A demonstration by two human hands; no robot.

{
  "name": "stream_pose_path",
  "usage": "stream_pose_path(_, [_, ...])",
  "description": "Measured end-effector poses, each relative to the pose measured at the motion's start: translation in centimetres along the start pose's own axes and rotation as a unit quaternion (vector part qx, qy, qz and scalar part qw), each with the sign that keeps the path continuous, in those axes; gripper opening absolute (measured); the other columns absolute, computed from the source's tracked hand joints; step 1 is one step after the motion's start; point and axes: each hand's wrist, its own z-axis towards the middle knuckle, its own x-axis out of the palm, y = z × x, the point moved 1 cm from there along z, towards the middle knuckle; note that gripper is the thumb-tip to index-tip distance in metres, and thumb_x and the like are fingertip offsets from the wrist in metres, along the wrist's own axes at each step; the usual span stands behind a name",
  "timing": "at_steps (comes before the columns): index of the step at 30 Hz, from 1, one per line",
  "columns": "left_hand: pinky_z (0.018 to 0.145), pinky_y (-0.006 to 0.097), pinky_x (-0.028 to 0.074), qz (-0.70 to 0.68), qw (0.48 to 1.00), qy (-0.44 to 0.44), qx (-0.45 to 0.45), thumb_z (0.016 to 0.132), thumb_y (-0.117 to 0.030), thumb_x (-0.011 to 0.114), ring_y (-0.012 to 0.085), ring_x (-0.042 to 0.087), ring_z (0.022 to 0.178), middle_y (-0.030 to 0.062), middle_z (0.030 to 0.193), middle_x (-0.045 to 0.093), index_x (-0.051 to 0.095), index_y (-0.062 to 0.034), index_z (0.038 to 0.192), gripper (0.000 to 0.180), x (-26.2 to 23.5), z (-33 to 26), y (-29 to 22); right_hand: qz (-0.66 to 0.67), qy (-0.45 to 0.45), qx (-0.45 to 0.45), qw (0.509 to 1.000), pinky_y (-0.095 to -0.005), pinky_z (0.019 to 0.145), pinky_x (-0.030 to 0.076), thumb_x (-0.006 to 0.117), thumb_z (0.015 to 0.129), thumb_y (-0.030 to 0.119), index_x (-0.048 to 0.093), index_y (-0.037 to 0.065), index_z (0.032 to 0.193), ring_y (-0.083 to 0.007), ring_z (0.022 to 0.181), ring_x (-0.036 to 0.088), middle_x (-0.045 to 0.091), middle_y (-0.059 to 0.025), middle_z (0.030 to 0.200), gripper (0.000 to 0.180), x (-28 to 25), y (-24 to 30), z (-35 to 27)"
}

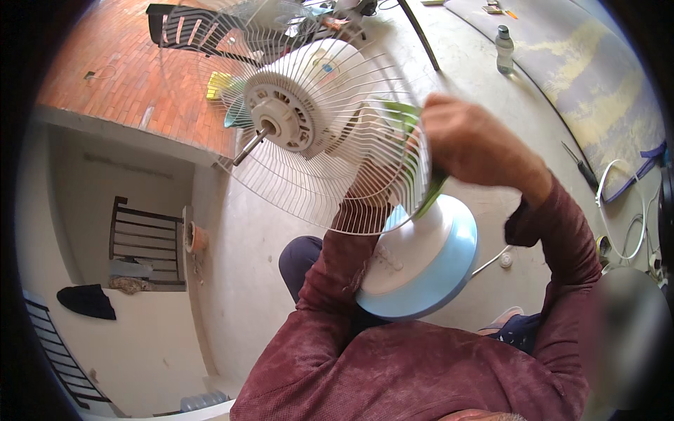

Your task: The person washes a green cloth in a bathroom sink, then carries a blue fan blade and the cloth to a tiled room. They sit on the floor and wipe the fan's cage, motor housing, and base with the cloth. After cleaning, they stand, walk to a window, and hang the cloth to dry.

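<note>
At the rim of the guard (288, 188), above the blue base (439, 277), green cloth (431, 191) is gripped by the right hand (469, 140); how the left hand (373, 177) grips behind it cannot be told. By hard pulling, the fan (281, 118) could be tipped.

Likely a home: brickwork (133, 88), railing (146, 240), flowerpot (196, 237)

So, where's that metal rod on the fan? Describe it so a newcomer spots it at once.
Start with the fan, white with a pale blue base. In the middle of its round wire guard is a slotted white hub, and the metal rod sticks out from there toward the picture's lower left. It is thicker and greyer than the many thin white wires around it.
</note>
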Motion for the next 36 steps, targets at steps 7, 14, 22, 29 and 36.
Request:
stream_pose_path(7, [0.050, 0.030, 0.050, 0.182, 0.959, -0.185, 0.115, 0.073, -0.017, 0.077, 0.0155, 0.059, 0.058, 0.0032, 0.071, 0.056, 0.053, -0.0073, 0.085, 0.028, 0.0, 2.9, -1.6, 0.179, -0.040, 0.199, 0.963, -0.0348, 0.090, 0.044, 0.071, 0.074, 0.025, 0.041, -0.004, 0.130, -0.0254, 0.101, 0.055, 0.054, -0.0201, 0.115, 0.071, 7.8, -4.5, -6.5])
stream_pose_path(14, [0.068, 0.030, 0.049, 0.388, 0.879, -0.224, 0.160, 0.074, -0.028, 0.077, 0.0175, 0.059, 0.083, 0.0088, 0.096, 0.062, 0.056, -0.0010, 0.106, 0.047, -1.9, 2.8, -0.7, 0.127, 0.055, 0.298, 0.945, -0.0471, 0.089, 0.043, 0.073, 0.071, 0.027, 0.043, -0.003, 0.122, -0.0387, 0.101, 0.049, 0.051, -0.0219, 0.109, 0.067, 13.0, -1.0, -4.3])
stream_pose_path(22, [0.075, 0.030, 0.050, 0.233, 0.967, -0.008, 0.102, 0.072, -0.035, 0.077, 0.0204, 0.060, 0.089, 0.0084, 0.109, 0.059, 0.050, -0.0026, 0.120, 0.064, -2.9, 1.0, -3.2, 0.345, 0.139, 0.133, 0.919, -0.0427, 0.101, 0.036, 0.072, 0.075, 0.024, 0.043, 0.005, 0.128, -0.0368, 0.120, 0.041, 0.041, -0.0241, 0.130, 0.063, 7.8, -1.8, -3.9])
stream_pose_path(29, [0.079, 0.037, 0.051, 0.172, 0.963, 0.109, 0.179, 0.070, -0.064, 0.067, 0.0171, 0.058, 0.072, 0.0080, 0.082, 0.059, 0.056, 0.0015, 0.098, 0.072, 0.6, 2.8, -2.8, 0.209, 0.138, 0.240, 0.938, -0.0400, 0.095, 0.037, 0.072, 0.072, 0.033, 0.030, -0.005, 0.129, -0.0333, 0.110, 0.046, 0.044, -0.0253, 0.115, 0.080, 7.4, -0.8, -3.2])
stream_pose_path(36, [0.055, 0.027, 0.048, 0.146, 0.983, -0.061, 0.092, 0.075, -0.082, 0.032, 0.0138, 0.058, 0.061, 0.0056, 0.064, 0.056, 0.057, -0.0022, 0.078, 0.083, -0.5, 3.3, -1.9, 0.267, -0.129, 0.358, 0.885, -0.0290, 0.064, 0.046, 0.066, 0.079, 0.012, 0.055, 0.002, 0.088, -0.0133, 0.069, 0.055, 0.056, -0.0068, 0.074, 0.017, 3.6, 1.8, -4.1])
